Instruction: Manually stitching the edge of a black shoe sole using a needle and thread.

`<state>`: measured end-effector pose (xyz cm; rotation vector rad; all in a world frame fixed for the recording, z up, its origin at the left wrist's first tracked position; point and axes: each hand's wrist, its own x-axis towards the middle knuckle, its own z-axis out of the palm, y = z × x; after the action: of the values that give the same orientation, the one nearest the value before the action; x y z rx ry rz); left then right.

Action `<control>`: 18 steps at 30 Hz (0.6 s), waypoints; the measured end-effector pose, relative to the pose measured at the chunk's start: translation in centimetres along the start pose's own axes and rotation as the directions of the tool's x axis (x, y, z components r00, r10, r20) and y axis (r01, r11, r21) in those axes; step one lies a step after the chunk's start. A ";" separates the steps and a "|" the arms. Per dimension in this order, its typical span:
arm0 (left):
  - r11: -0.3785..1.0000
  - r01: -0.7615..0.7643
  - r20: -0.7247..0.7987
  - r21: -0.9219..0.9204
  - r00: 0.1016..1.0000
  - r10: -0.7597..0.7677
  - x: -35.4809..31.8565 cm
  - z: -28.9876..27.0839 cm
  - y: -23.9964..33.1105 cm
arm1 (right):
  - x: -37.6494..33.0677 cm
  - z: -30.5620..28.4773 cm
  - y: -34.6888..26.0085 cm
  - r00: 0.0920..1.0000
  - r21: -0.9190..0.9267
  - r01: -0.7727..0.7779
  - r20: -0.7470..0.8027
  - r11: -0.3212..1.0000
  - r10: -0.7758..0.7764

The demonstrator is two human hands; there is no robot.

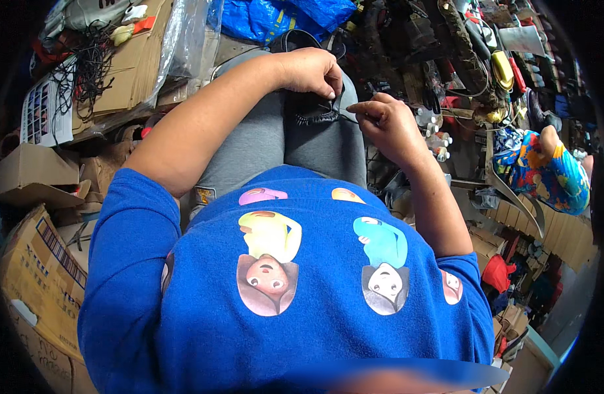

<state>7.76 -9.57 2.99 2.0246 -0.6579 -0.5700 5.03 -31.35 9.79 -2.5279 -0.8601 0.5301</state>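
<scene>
A dark black piece (315, 104) with a row of bristly loops along its near edge lies over my grey-trousered thighs. My left hand (312, 72) is closed at its far right side, thumb and fingers pinched down on it. Just to the right is my right hand (388, 125), its fingers curled and the index finger pointing toward the piece. A thin dark strand seems to run from the looped edge to these fingers; what they pinch is too small to make out. Shadow hides the detail between the two hands.
Flat cardboard (128, 72) and a tangle of black cords (92, 72) lie to the left, above an open carton (36, 174). A blue plastic bag (282, 20) is ahead. Tools and small bottles (438, 141) crowd the right, near a person's colourful sleeve (567, 177).
</scene>
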 end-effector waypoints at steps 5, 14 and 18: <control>0.999 0.014 0.030 -0.045 0.999 -0.012 0.1 -0.1 -0.1 | -0.2 0.6 0.5 0.999 0.118 -0.049 -0.007 0.992 0.050; 1.000 0.018 0.026 -0.023 1.000 -0.017 -0.1 -0.1 0.0 | 0.8 0.0 -0.5 0.964 -0.317 0.245 -0.019 0.916 -0.264; 0.998 -0.002 0.018 -0.058 1.000 0.003 0.0 0.0 -0.3 | 0.6 0.1 0.5 0.995 0.124 -0.085 0.070 0.989 0.077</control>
<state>7.86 -9.44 2.74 1.9666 -0.6481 -0.6000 5.65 -31.33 9.32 -2.4497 -0.7240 0.6743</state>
